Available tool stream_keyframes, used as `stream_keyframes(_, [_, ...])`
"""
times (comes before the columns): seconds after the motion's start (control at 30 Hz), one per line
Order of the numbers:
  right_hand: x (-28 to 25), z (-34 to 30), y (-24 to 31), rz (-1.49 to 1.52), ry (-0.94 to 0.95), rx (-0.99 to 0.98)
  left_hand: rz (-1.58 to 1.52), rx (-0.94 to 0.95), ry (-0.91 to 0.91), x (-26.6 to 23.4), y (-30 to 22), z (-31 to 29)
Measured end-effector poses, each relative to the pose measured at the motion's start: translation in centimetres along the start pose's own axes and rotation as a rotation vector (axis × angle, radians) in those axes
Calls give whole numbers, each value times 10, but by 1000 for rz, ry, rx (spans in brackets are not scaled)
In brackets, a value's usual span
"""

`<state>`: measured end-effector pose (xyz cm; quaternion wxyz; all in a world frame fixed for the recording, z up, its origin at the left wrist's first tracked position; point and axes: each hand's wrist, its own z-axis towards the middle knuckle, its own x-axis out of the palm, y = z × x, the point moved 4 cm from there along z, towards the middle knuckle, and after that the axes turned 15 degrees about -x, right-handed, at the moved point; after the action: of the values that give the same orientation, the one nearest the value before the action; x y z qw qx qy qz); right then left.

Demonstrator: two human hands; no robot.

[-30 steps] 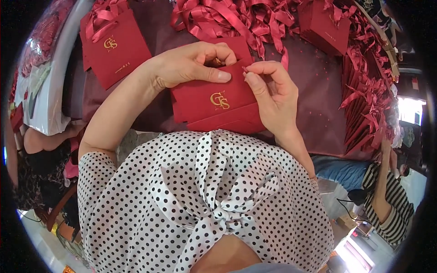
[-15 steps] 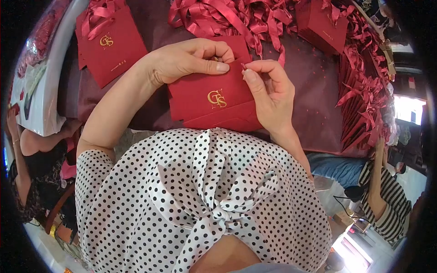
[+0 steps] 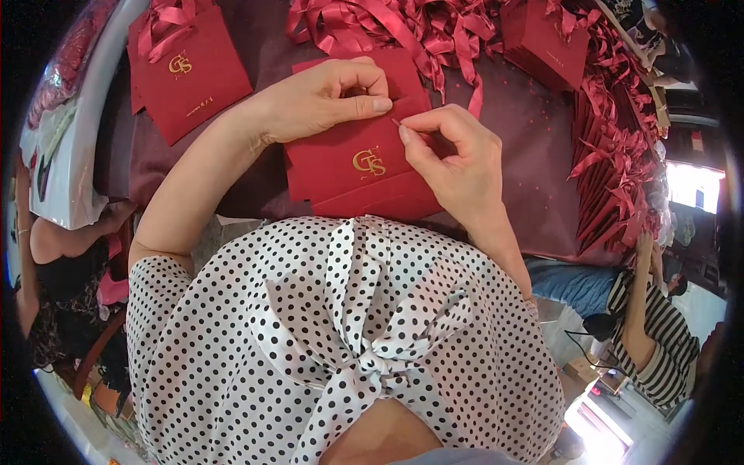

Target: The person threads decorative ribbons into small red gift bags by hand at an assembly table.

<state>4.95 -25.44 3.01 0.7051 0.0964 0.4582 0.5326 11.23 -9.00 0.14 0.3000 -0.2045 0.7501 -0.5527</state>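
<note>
Flat in front of me lies a red paper gift bag [image 3: 333, 167] with a gold emblem, on top of other red bags. My left hand [image 3: 333, 97] is closed at its upper edge, with the thumb in front and the curled fingers partly hidden behind. Just to the right, my right hand [image 3: 461, 159] pinches a thin pink ribbon end [image 3: 397, 122] between thumb and forefinger, close to the bag's top edge. Whether the ribbon passes through the bag cannot be made out.
Loose red ribbons [image 3: 387, 27] are heaped at the far side of the dark red tablecloth [image 3: 535, 178]. Finished-looking bags with ribbon handles [image 3: 190, 77] lie far left. More bags stand far right [image 3: 546, 46], and a ribboned row [image 3: 608, 178] lines the right edge. People sit on both sides.
My right hand has turned, its fingertips shifting slightly left and lower with the ribbon end. My left hand has stayed at the bag's edge, its fingers a little higher.
</note>
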Motion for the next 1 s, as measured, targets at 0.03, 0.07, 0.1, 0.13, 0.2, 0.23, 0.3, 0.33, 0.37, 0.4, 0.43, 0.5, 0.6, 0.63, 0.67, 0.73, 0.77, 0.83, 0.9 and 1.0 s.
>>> stream_keyframes(0.03, [0, 1, 1, -18, 18, -20, 1, 2, 1, 1, 0, 0])
stream_keyframes(0.07, [-1, 2, 1, -20, 17, -21, 75, 39, -44, 1, -1, 0])
stream_keyframes(0.1, [-1, 3, 2, -44, 39, -9, 150, 75, -90, 1, -3, -1])
stream_keyframes(0.13, [0, 3, 2, -67, 59, 5, 151, 77, -87, 3, -3, -1])
stream_keyframes(0.2, [2, 7, 7, -174, 91, -79, 356, 231, -255, 7, -12, -5])
stream_keyframes(0.23, [3, 9, 12, -278, 126, -165, 358, 233, -254, 8, -15, -6])
stream_keyframes(0.3, [2, 17, 27, -511, 286, -314, 447, 199, -311, 9, -22, -10])
stream_keyframes(0.33, [6, 19, 35, -737, 449, -463, 451, 197, -312, 11, -25, -12])
stream_keyframes(0.37, [6, 22, 35, -814, 506, -538, 506, 230, -368, 13, -30, -15])
stream_keyframes(0.4, [5, 25, 34, -812, 502, -541, 560, 262, -423, 15, -35, -18])
stream_keyframes(0.43, [2, 28, 35, -795, 508, -549, 550, 236, -417, 16, -39, -19])
stream_keyframes(0.5, [-1, 32, 36, -782, 511, -559, 510, 230, -352, 9, -39, -22])
stream_keyframes(0.6, [-14, 36, 13, -8, 323, -17, 312, 169, -170, 1, -34, -24])
stream_keyframes(0.63, [-11, 31, 8, -7, 325, -23, 158, 111, -52, 1, -32, -24])
stream_keyframes(0.67, [-8, 25, 6, -45, 276, -134, 28, -30, 21, -1, -30, -22])
stream_keyframes(0.73, [-9, 22, 5, -115, 243, -211, -155, -123, 13, -1, -24, -15])
stream_keyframes(0.77, [-9, 22, 6, -111, 245, -214, -130, -134, -14, -1, -27, -15])
stream_keyframes(0.83, [-10, 20, 6, -67, 226, -147, 46, -39, 17, -8, -27, -10])
stream_keyframes(0.9, [-14, 20, 8, -63, 215, -153, 221, 60, 53, -6, -28, -7])
stream_keyframes(1.0, [-16, 21, 9, -39, 218, -164, 214, 140, 107, 7, -23, -3])
